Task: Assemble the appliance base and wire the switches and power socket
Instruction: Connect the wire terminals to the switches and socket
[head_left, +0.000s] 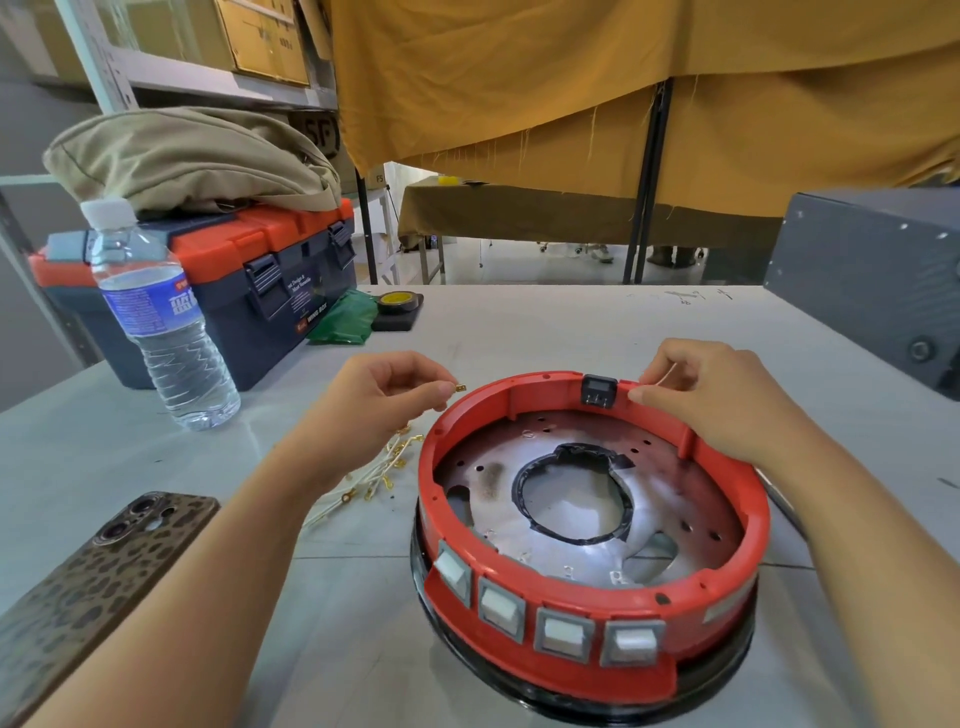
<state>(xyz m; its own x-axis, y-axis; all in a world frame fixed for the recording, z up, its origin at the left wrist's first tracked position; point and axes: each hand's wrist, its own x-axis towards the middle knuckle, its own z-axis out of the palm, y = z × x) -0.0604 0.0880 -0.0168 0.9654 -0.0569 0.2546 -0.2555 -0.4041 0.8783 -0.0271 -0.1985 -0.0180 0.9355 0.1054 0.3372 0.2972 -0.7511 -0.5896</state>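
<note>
A round red appliance base (748, 499) lies on the grey table, with a metal plate (483, 467) inside it. Several white rocker switches (563, 634) sit in its near wall. A black power socket (598, 391) is set in the far rim. My left hand (379, 400) pinches a small brass wire terminal (460, 387) just left of the rim. My right hand (727, 400) is pinched on a thin pale wire at the rim, right next to the socket. A loose bunch of white wires with brass terminals (379, 475) lies on the table left of the base.
A phone in a leopard-print case (104, 577) lies at the near left. A water bottle (156, 322) stands in front of an orange and blue toolbox (244, 280). A tape roll (397, 301) and green bags (343, 319) lie behind. A grey box (872, 280) stands at right.
</note>
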